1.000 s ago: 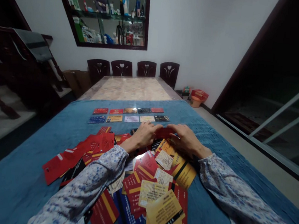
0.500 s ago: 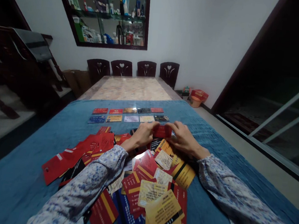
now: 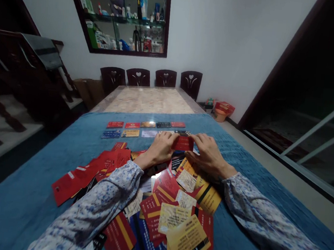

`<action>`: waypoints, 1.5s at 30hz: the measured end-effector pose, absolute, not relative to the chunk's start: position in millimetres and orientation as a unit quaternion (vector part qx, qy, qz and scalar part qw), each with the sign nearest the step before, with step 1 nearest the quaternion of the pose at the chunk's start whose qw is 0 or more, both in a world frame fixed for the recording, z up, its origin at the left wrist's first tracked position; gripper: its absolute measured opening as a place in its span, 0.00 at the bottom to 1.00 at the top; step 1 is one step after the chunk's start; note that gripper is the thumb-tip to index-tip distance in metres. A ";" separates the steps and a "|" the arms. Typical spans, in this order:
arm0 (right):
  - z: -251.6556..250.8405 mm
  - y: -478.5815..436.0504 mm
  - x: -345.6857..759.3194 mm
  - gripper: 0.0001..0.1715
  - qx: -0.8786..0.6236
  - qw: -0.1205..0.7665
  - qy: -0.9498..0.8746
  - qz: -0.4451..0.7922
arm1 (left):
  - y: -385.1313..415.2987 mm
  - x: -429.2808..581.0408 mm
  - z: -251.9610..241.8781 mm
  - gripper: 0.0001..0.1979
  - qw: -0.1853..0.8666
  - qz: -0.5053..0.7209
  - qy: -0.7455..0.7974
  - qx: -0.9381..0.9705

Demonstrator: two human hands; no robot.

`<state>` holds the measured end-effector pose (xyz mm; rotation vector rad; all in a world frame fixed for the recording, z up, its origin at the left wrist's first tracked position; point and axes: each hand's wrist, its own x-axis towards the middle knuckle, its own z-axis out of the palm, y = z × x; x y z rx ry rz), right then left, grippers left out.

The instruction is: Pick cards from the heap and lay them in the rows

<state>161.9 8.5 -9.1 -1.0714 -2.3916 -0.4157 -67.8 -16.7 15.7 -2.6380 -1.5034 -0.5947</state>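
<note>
Red card at mid-frame is pinched between my left hand and right hand; next move, I judge, needs steadiness.

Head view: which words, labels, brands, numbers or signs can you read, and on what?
None can be read with certainty.
Red card between left hand and right hand: pale print, too blurred.
Topmost yellow card: dark print, too blurred.
Blue pile card: pale print, too blurred.
Cards in two rows: print too small.
</note>
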 end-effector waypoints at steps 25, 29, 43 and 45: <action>36.7 47.5 33.4 0.24 -0.328 0.100 -0.933 -0.112 | -16.2 -175.7 39.9 0.26 0.122 -0.048 -0.585 -0.800; 44.6 54.1 3.1 0.22 -0.320 0.088 -0.938 -0.095 | -11.3 -200.9 41.9 0.23 0.122 -0.035 -0.605 -0.786; 52.0 89.0 -92.6 0.20 -0.298 0.061 -0.950 -0.071 | 16.4 -282.8 46.1 0.22 0.091 -0.001 -0.669 -0.737; 50.7 95.0 -104.2 0.21 -0.295 0.060 -0.951 -0.070 | 20.5 -292.2 46.2 0.22 0.092 0.008 -0.677 -0.730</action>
